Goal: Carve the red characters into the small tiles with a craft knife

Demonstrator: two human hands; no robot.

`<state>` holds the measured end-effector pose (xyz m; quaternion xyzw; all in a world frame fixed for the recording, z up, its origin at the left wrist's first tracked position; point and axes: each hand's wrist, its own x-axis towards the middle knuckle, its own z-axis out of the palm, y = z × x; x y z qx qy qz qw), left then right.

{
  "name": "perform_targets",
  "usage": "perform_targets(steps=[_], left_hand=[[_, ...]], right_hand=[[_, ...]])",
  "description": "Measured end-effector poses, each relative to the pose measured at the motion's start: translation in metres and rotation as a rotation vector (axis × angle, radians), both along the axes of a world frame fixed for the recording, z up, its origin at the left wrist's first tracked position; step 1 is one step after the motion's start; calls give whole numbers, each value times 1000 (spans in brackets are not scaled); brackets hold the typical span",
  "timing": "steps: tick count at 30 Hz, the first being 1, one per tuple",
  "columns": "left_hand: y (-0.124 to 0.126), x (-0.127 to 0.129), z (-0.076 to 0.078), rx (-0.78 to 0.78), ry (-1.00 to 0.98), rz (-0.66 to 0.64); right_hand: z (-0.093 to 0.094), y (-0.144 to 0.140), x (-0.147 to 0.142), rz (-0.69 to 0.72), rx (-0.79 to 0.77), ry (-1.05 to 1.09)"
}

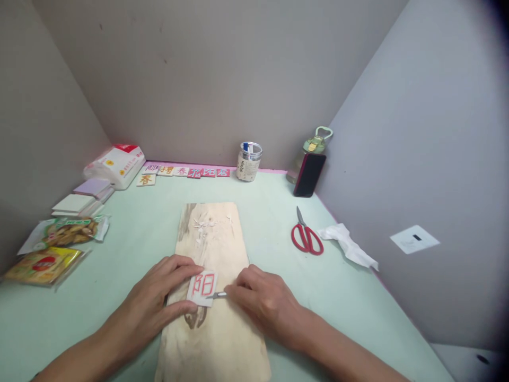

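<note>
On the board: your left hand pins the small white square tile with red character to the pale wooden board.
Right grip: your right hand is closed on a thin metal carving knife, tip at the tile's edge.

A wooden board lies in the middle of the counter, with a small carved tile on it. Scissors and a crumpled tissue lie to its right, snack packets to its left, and a jar behind it.
</note>
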<state>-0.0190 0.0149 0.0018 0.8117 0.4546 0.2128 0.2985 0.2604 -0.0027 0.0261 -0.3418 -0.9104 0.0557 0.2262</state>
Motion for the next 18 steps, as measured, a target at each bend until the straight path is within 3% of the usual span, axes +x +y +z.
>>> perform_targets(steps=[8,18], left_hand=[[-1,2,-1,-27,-19,7],[-1,4,1,-50,-21,23]], right_hand=[[2,2,4,2,-41,-12],[-5,2,1,25,40,8]])
